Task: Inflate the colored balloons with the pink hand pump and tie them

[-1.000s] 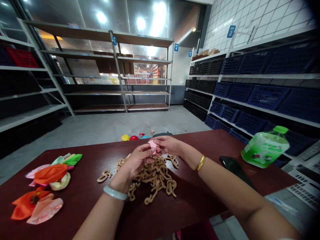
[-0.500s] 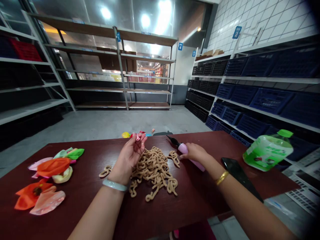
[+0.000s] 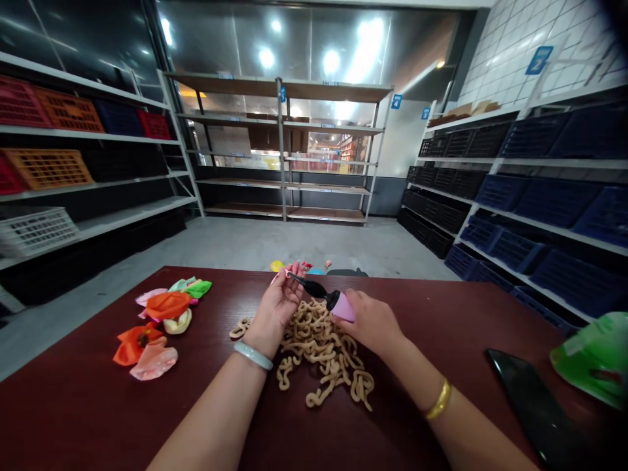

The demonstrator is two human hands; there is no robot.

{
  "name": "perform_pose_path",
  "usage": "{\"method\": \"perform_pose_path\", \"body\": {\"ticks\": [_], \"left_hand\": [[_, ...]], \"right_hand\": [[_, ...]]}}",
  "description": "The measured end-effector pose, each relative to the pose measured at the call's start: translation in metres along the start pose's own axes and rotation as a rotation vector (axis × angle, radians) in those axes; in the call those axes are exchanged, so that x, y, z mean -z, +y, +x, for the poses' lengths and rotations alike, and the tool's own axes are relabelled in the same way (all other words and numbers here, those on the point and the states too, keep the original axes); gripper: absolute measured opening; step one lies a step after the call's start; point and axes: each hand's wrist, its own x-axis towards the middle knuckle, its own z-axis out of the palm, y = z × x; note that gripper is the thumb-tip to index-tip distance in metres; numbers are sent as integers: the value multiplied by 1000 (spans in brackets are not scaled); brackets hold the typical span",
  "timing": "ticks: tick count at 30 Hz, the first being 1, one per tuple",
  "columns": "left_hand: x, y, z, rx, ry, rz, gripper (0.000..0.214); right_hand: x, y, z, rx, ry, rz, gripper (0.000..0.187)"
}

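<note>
My left hand point(image 3: 279, 304), palm up, pinches a small soft pink piece point(image 3: 275, 277) between its fingertips above the far part of the brown heap. My right hand point(image 3: 369, 320) is wrapped round a lilac bottle-like tool point(image 3: 343, 307) with a long black tapered nozzle point(image 3: 316, 288). The nozzle tip points left and reaches the pink piece at my left fingertips; whether it is inside it I cannot tell. Under both hands lies a heap of curly light-brown cords point(image 3: 318, 350), and one small loop point(image 3: 240, 328) of it lies left of my left wrist.
To the left lie several bright crumpled soft pieces, orange point(image 3: 167, 305) and peach point(image 3: 154, 360) among them. On the right are a black phone point(image 3: 532, 399) and a jug of green liquid point(image 3: 596, 360). Colourful items point(image 3: 277, 265) show beyond the table's far edge. Shelves with crates point(image 3: 540, 255) stand around.
My right hand has lifted the lilac tool from the table and brought its nozzle left to the pink piece in my left hand. The camera view has turned left.
</note>
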Motion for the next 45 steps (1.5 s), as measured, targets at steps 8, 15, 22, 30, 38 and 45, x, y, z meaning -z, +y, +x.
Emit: {"method": "perform_pose_path", "body": {"ticks": [8,15,22,30,38,45], "left_hand": [[-6,-8,-6,-5,-19,71,19],[1,-21,-6,-197,-100,274,12],[2,-39,-15,-270,-127,427,31],[-1,-50,-27,-217,-141,584,43],[-14,-36,-36,-199,-272,525,49],[-16,-33,-35,-234,-330,483,36]], "right_hand": [[-3,6,-1,-22,-41,-27,45],[-3,9,-2,-24,-50,-11,46],[-2,18,-4,-5,-42,43,45],[2,25,-5,13,-31,106,45],[7,20,-5,-11,4,225,50],[9,16,-7,-6,-40,325,49]]}}
